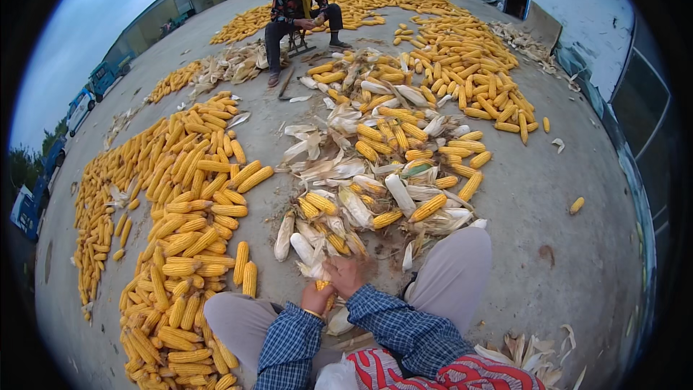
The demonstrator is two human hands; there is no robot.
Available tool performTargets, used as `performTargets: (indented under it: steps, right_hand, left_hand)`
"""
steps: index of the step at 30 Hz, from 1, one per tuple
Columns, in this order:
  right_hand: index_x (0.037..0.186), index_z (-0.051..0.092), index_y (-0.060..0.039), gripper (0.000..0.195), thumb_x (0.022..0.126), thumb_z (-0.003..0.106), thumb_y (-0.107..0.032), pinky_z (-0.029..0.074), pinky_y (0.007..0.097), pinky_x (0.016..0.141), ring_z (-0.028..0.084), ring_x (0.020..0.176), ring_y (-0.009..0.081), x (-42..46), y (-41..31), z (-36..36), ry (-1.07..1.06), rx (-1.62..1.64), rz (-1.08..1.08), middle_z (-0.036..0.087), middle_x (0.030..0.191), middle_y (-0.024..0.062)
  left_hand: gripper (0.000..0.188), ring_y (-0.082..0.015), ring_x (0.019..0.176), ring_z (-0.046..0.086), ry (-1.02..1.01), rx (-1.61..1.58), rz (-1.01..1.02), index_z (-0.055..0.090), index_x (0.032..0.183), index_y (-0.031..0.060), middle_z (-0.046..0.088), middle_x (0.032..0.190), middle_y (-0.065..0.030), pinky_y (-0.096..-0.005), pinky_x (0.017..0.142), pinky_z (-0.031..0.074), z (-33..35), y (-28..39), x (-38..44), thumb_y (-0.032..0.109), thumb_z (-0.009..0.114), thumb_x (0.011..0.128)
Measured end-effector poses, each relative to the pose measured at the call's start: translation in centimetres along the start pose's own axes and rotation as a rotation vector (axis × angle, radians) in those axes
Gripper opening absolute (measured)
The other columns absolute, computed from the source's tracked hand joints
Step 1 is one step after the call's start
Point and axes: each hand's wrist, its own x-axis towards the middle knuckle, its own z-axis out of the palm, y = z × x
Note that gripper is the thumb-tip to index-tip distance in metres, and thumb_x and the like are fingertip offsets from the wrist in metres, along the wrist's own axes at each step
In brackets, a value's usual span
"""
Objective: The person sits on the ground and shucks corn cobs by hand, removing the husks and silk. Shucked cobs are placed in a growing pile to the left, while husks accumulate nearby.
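My left hand [316, 298] is closed around a yellow corn cob [323, 285], between my knees. My right hand [345, 275] meets it at the cob's upper end, its fingers bent on the pale husk [313, 268] there. Just beyond my hands lies a heap of cobs, some bare and some partly in dry husks [354, 207]. A long pile of bare yellow cobs [184, 227] runs along my left side. One loose husk [340, 322] lies beneath my forearms. The far side of the held cob is hidden by my fingers.
A person [298, 11] sits on a low stool beyond the heap, holding something small. A hand tool with a long handle [286, 84] lies near that person's foot. More cobs [476, 65] spread at the back right, beside a white wall [584, 21]. Husks [528, 357] lie at my lower right.
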Motion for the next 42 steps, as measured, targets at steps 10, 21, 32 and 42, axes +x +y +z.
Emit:
performTargets:
  steps: [10, 21, 32, 42]
  right_hand:
    - [0.092, 0.065, -0.0013, 0.023, 0.086, 0.06, -0.023, 0.048, 0.0356, 0.06, 0.063, 0.064, 0.0275, 1.0, 3.6, 0.3, 0.149, -0.097, 0.065, 0.064, 0.073, 0.0169]
    - [0.085, 0.067, -0.0009, 0.033, 0.08, 0.064, -0.034, 0.047, 0.041, 0.061, 0.062, 0.064, 0.0332, 1.3, 4.3, -0.7, 0.166, -0.126, 0.292, 0.062, 0.07, 0.0204]
    - [0.081, 0.065, 0.0056, 0.031, 0.086, 0.06, -0.024, 0.046, 0.0378, 0.058, 0.062, 0.062, 0.0234, 1.5, 10.1, -2.6, 0.297, 0.101, 0.518, 0.063, 0.067, 0.0158]
    - [0.101, 0.06, -0.0019, 0.03, 0.092, 0.056, -0.031, 0.05, 0.0265, 0.059, 0.062, 0.069, 0.0142, 2.4, 6.5, -1.8, 0.094, 0.81, 0.764, 0.063, 0.082, 0.0077]
  left_hand:
    - [0.029, -0.0159, 0.048, 0.056, -0.062, 0.087, -0.03, 0.06, 0.097, -0.0042, 0.061, 0.071, -0.0092, -0.028, 0.041, 0.046, 1.6, 1.5, -2.3, 0.017, 0.062, 0.079]
    - [0.034, -0.0174, 0.049, 0.059, -0.03, 0.339, 0.049, 0.062, 0.094, -0.0042, 0.063, 0.07, -0.0113, -0.0311, 0.044, 0.047, 1.7, 1.3, -3.3, 0.023, 0.067, 0.075]
    - [0.036, -0.0148, 0.066, 0.058, -0.211, 0.426, -0.008, 0.058, 0.104, -0.004, 0.062, 0.079, -0.0077, -0.0271, 0.058, 0.047, 1.9, -0.6, -4.6, 0.019, 0.068, 0.078]
    - [0.03, -0.0184, 0.056, 0.057, -0.135, -0.152, -0.049, 0.054, 0.102, -0.0026, 0.06, 0.077, -0.0111, -0.0277, 0.042, 0.047, -0.9, 0.0, -3.1, 0.019, 0.061, 0.083]
